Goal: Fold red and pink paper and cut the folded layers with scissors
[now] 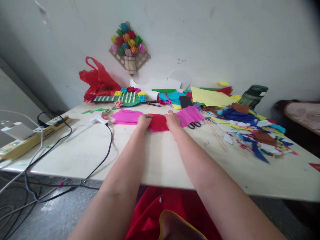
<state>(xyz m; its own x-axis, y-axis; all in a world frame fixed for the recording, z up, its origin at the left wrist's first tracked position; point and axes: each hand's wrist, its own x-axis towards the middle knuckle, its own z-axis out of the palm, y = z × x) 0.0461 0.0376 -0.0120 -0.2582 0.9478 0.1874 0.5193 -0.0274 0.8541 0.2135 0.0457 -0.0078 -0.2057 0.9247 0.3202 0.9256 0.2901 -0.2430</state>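
Between my two hands lies a red crepe-paper-like sheet (158,122), with a strip of pink showing below its lower edge. My left hand (144,121) is closed on its left edge, fingertips and thumb together. On the right edge my right hand (173,121) grips the same sheet with bent fingers. Pink sheets (127,117) lie flat just left of my left hand. More pink sheets (192,115), with a wavy edge, lie right of my right hand. Black scissor handles (194,125) poke out beneath them.
A white glue gun (99,119) with a black cord and a yellow power strip (35,138) are at left. Behind are a flower-decorated green panel (127,97), a red bag (98,78) and a dark phone (185,101). A wooden stick (217,136), scraps (262,136) and a bottle (253,96) are right.
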